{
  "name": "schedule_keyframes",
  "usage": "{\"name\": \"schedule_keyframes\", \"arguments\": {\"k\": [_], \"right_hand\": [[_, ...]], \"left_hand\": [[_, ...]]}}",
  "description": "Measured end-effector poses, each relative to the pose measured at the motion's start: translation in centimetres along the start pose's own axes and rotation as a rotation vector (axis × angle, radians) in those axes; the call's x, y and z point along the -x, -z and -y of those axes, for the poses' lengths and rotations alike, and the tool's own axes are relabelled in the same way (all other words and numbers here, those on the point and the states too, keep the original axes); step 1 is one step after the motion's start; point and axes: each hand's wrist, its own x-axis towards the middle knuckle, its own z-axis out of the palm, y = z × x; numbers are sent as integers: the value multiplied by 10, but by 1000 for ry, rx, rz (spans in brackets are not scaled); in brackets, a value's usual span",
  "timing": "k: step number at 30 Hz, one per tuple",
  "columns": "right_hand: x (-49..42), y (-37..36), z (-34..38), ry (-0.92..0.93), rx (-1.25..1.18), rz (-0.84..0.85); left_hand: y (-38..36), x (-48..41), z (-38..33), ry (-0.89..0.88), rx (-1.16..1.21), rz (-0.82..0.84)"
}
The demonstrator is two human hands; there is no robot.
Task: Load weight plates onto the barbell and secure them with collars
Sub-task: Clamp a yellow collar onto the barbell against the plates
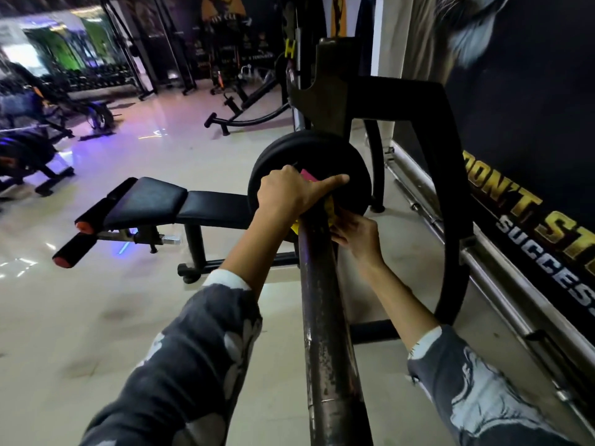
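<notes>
Bar (325, 317) runs away from the person; black plate (309, 156) sits at its far end. L hand (286, 191) grips bar beside plate, R hand (357, 233) pinches what's prob. a yellow collar (329, 206)

Pale glossy floor (96, 317) (purple light glinting on it), black padded bench (145, 201) standing on it, black rack frame (450, 188) planted beside the wall, more machines (32, 149) farther back

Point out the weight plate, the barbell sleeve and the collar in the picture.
weight plate (325, 156): head view, upper black face.
barbell sleeve (325, 317): head view, middle of worn shaft.
collar (329, 206): head view, yellow part between the hands.
</notes>
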Motion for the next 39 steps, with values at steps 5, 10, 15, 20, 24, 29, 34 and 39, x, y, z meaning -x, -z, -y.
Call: {"name": "schedule_keyframes", "arguments": {"k": [5,10,15,20,24,29,34,39], "right_hand": [[0,1,0,-9,-26,-5],[6,-4,6,153,175,31],[1,-11,38,693,764,-112],[-23,-18,81,627,1179,170],[-30,-16,76,647,1091,152],[-33,-16,73,676,1080,140],[-31,-16,74,667,1101,144],[-16,-23,83,578,1292,138]], "left_hand": [[-3,-2,-9,83,15,0],[17,3,16,251,444,24],[7,18,30,470,849,246],[6,12,38,503,978,298],[-1,6,50,552,1040,306],[-12,2,59,595,1116,257],[-14,7,57,591,1139,242],[-7,28,42,491,901,46]]}}
